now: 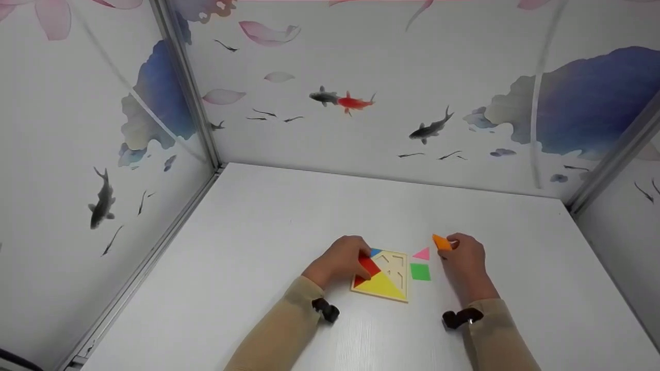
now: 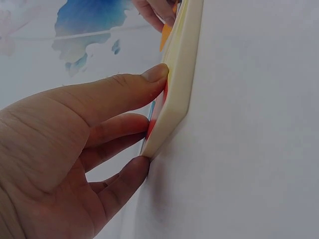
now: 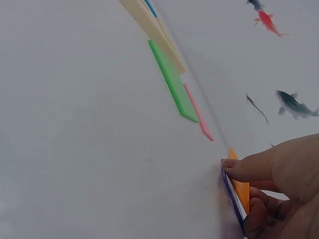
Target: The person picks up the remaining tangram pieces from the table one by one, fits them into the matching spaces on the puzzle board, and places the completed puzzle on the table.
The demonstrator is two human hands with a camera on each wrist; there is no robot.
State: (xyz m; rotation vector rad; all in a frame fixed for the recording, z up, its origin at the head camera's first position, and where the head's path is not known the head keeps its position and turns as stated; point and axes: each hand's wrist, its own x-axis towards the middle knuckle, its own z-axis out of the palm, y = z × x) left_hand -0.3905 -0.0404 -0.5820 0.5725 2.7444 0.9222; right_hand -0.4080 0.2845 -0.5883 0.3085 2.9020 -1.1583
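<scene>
My left hand [image 1: 343, 257] grips the left side of a wooden tangram board [image 1: 389, 266], its thumb over the pieces and its fingers along the edge. In the board lie a big yellow triangle [image 1: 382, 286], red pieces [image 1: 368, 265] and a blue piece [image 1: 376, 252]; the hand covers some of them. Right of the board, my right hand [image 1: 466, 255] pinches an orange piece [image 1: 441, 242] between thumb and fingers. A purple piece [image 3: 231, 191] shows right under that hand in the right wrist view; I cannot tell whether it is held too.
A pink triangle [image 1: 423, 254] and a green piece [image 1: 421, 272] lie on the white table [image 1: 289, 216] between the board and the right hand. White printed panels [image 1: 371, 139] wall the table at the back and sides.
</scene>
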